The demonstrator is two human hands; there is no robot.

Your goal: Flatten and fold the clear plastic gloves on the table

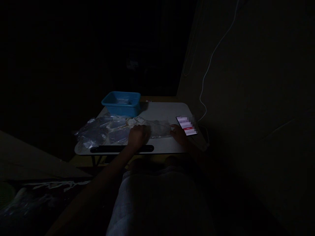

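Note:
A clear plastic bag (159, 128) lies flat on the small white table (162, 109), stretched between my two hands. My left hand (137, 137) is closed at the bag's left end, its fingers curled under and partly hidden. At the right edge, my right hand (178, 133) pinches the bag with thumb and fingers. More crinkled clear plastic bags (94, 132) are spread to the left of my left hand. A whitish bundle (136, 121) sits just behind that hand; the dim light hides what it is.
A blue plastic basket (123, 109) stands at the back left of the table. On the right lies a phone (188, 126) with its screen lit. A black ledge strip (108, 149) runs along the front edge. A white cable (203, 85) hangs down the right wall.

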